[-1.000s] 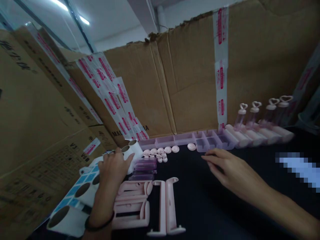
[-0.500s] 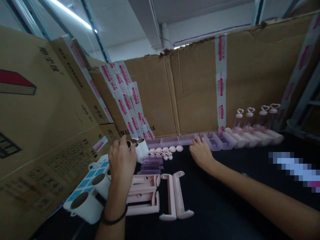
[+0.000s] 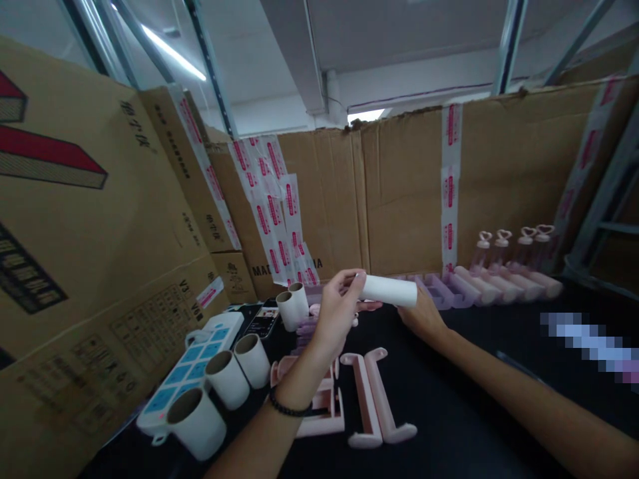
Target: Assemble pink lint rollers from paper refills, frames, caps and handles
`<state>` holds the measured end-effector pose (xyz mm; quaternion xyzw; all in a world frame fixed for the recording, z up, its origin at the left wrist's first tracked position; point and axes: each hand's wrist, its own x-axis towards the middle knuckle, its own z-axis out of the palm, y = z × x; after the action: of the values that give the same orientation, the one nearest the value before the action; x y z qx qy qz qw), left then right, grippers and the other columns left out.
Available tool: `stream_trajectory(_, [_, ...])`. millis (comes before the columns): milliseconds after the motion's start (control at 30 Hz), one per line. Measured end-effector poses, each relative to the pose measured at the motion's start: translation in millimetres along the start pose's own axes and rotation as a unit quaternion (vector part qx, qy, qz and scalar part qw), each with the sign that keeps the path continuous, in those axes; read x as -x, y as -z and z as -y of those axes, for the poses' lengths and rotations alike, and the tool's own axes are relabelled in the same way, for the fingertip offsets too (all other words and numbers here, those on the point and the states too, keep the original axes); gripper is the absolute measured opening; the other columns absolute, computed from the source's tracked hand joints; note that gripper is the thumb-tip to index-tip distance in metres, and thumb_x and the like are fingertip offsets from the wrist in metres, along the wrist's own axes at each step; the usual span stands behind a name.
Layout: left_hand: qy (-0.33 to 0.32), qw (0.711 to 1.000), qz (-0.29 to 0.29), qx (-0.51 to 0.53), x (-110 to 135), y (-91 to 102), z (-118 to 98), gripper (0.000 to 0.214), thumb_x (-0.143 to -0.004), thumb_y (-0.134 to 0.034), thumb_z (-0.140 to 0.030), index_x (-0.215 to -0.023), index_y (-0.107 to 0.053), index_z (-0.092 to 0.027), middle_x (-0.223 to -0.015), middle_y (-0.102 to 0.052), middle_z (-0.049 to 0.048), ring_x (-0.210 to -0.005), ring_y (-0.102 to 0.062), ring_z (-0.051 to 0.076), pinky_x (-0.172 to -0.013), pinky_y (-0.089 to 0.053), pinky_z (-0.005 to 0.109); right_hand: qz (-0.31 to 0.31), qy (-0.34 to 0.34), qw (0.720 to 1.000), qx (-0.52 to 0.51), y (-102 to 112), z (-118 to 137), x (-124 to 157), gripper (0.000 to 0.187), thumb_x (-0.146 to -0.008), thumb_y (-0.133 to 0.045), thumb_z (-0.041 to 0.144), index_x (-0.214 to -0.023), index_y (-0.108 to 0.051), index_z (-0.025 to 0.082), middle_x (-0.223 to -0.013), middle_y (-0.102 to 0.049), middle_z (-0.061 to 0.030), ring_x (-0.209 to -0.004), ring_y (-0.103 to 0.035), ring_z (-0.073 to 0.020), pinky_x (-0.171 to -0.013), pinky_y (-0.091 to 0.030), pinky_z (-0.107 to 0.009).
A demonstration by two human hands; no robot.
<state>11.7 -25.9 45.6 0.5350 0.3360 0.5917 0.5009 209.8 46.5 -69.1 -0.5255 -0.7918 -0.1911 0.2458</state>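
Dim overall — the light comes from a ceiling strip lamp [image 3: 174, 54] at upper left, glaring white. The dark surface [image 3: 474, 412] swallows detail. Edges bow and stretch — slight blur throughout, and a pixelated patch [image 3: 589, 342] at right.

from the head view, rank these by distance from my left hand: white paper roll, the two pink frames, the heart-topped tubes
1. white paper roll: gripped at one end by the left hand, sticking out to the right.
2. pink frames: lying just below and right of the hand.
3. heart-topped tubes: far right, at the back.
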Motion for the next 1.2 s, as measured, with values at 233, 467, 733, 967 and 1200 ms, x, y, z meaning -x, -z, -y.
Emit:
stream_trajectory(233, [-0.016, 0.998, -0.045, 0.032, -5.2, 10.8, 19.3, 0.035, -0.082, -0.075, -0.044, -0.102, -0.066, -0.017, -0.104, -0.064, 0.0075, -0.087, -0.071, 0.021, -0.067, -0.063, 0.031, -0.055, -0.006, 0.994, -0.096, 9.0, -3.4, 5.3, 0.013, -0.092, -0.054, 0.014, -0.095, -0.067, 0.014, -0.117, -0.064, -0.0162, -0.106, -0.057, -0.0278, -0.091, -0.047, -0.039])
stream_trajectory(467, [-0.050, 0.994, -0.100, -0.010, -1.9, 20.3, 34.3, 0.037, -0.080, -0.076, -0.046, -0.098, -0.066, -0.016, -0.102, -0.063, 0.0069, -0.083, -0.070, 0.020, -0.067, -0.064, 0.033, -0.104, -0.026, 0.948, -0.301, 30.6, -16.9, 20.4, 0.004, -0.090, -0.058, 0.024, -0.089, -0.058, 0.021, -0.100, -0.068, -0.0088, -0.088, -0.066, -0.0222, -0.079, -0.054, -0.036])
stream_trajectory(733, [-0.055, 0.992, -0.100, -0.048, 2.0, 19.8, 45.9, 0.039, -0.079, -0.076, -0.047, -0.101, -0.066, -0.016, -0.099, -0.066, 0.0064, -0.070, -0.070, 0.017, -0.061, -0.064, 0.032, -0.092, -0.050, 0.879, -0.466, 44.0, -19.2, 34.2, 0.029, -0.089, -0.068, 0.034, -0.112, -0.055, 0.021, -0.110, -0.071, -0.0091, -0.097, -0.070, -0.0229, -0.087, -0.056, -0.040])
stream_trajectory(967, [-0.030, 0.993, -0.090, -0.064, 3.0, 15.0, 50.3, 0.042, -0.080, -0.075, -0.047, -0.105, -0.066, -0.015, -0.098, -0.066, 0.0061, -0.065, -0.071, 0.016, -0.060, -0.064, 0.031, -0.103, -0.020, 0.843, -0.528, 51.9, -5.2, 31.2, 0.036, -0.088, -0.071, 0.030, -0.119, -0.054, 0.024, -0.122, -0.069, -0.0094, -0.113, -0.068, -0.0230, -0.099, -0.055, -0.042])
stream_trajectory(1200, [-0.018, 0.994, -0.077, -0.072, 1.8, 12.6, 46.3, 0.043, -0.080, -0.076, -0.048, -0.106, -0.066, -0.015, -0.100, -0.067, 0.0055, -0.072, -0.073, 0.017, -0.062, -0.063, 0.027, -0.109, -0.015, 0.859, -0.500, 62.9, -0.2, 31.9, 0.046, -0.086, -0.070, 0.023, -0.128, -0.051, 0.023, -0.127, -0.069, -0.0121, -0.117, -0.068, -0.0231, -0.102, -0.053, -0.043])
